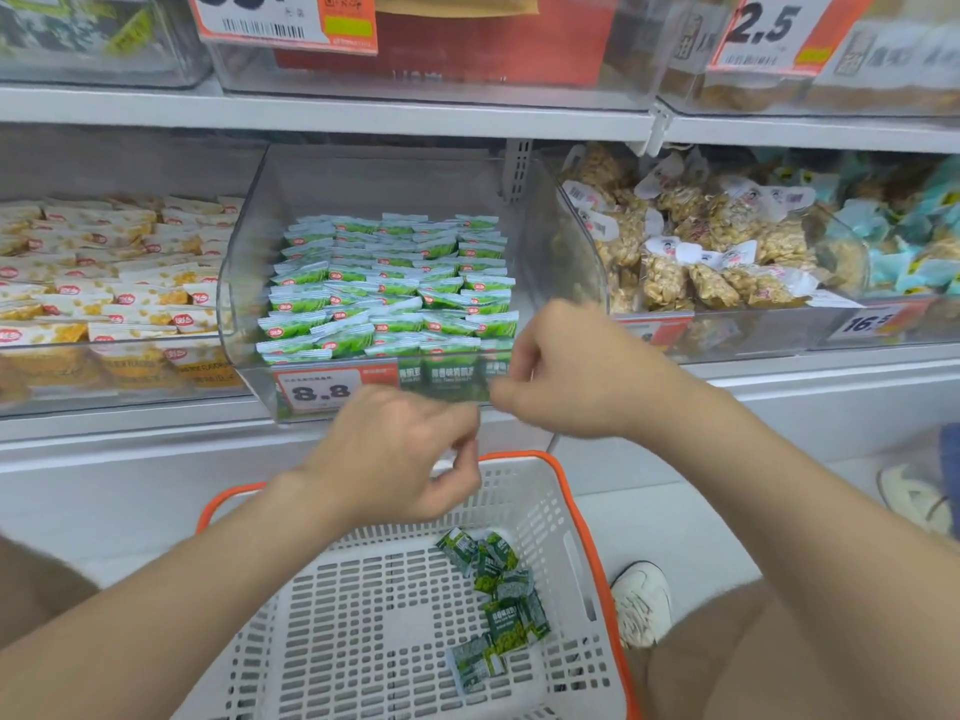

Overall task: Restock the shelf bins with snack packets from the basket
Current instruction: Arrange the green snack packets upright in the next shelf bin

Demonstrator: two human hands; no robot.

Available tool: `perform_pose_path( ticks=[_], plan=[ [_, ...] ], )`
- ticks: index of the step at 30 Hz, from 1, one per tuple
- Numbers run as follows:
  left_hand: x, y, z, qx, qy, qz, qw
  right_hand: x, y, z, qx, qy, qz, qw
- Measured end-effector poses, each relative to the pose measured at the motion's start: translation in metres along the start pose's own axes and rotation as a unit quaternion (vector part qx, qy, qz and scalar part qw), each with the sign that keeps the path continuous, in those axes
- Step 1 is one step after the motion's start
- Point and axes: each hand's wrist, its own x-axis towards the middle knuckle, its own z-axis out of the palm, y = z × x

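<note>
A clear shelf bin (249, 283) holds rows of green snack packets (389, 283), with an 8.8 price tag (319, 389) on its front. Below it, a white basket with an orange rim (584, 517) holds several darker green packets (501, 600) at its right side. My left hand (400, 454) hovers over the basket's far rim, just below the bin's front, its fingers curled and nothing visible in them. My right hand (566, 371) is at the bin's front right corner with its fingertips drawn together. Blur hides whether it pinches a packet.
A bin of yellow-and-white packets (104, 283) stands to the left and bins of peanut bags (701, 252) and pale blue packets (909, 236) to the right. More bins sit on the shelf above (415, 114). White shoes (641, 600) stand on the floor beside the basket.
</note>
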Motion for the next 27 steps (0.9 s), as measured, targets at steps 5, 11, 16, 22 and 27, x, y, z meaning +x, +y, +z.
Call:
perform_pose_path(
  ticks=[5,11,16,22,27],
  plan=[
    [-0.024,-0.006,0.066,0.038,-0.315,-0.061,0.946,-0.03,0.019,0.049,-0.149,-0.276,-0.044,0.949],
    [-0.056,-0.017,0.145,0.016,-0.495,-0.123,0.86,-0.034,0.041,0.115,-0.165,-0.404,-0.078,0.896],
    [-0.072,-0.016,0.221,-0.015,-0.497,-0.22,0.839,-0.029,0.057,0.152,-0.192,-0.403,-0.091,0.89],
    [-0.096,-0.022,0.293,-0.027,-0.48,-0.258,0.838,-0.016,0.071,0.173,-0.193,-0.394,-0.073,0.896],
    [-0.105,-0.025,0.314,0.027,-0.501,-0.231,0.834,-0.002,0.075,0.173,-0.177,-0.383,-0.079,0.903]
  ],
)
